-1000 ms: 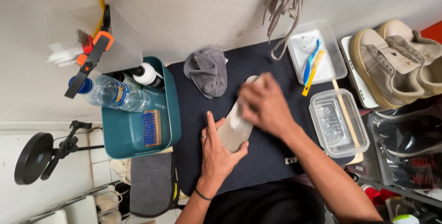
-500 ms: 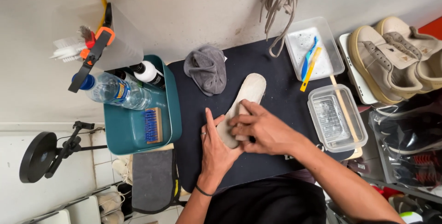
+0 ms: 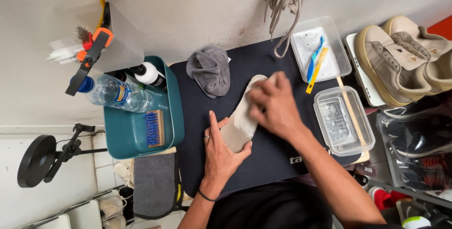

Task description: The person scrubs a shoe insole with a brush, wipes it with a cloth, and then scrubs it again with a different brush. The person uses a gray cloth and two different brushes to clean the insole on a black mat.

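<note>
**Insole pinned on the black mat, tubs on either side**

Here a pale insole [image 3: 241, 124] lies aslant on the black mat [image 3: 282, 153]. The left hand [image 3: 221, 151] presses flat on its near end, fingers spread, gripping nothing. The right hand [image 3: 275, 104] bears down on the far half, fingers curled together; whether it holds something underneath cannot be told.

A crumpled grey cloth [image 3: 210, 70] sits on the mat just beyond the insole. Left of the mat, a teal bin [image 3: 176, 106] holds a water bottle [image 3: 115, 95] lying on its side, a white-capped dark bottle [image 3: 149, 74] and a wooden brush with blue bristles [image 3: 154, 128]. To the right, a clear tray [image 3: 329, 31] holds a blue and a yellow toothbrush [image 3: 314, 66]. Nearer, a clear tub [image 3: 365, 130] has a wooden stick [image 3: 351, 113] resting across it. A pair of tan sneakers [image 3: 400, 55] stands at the far right.
</note>
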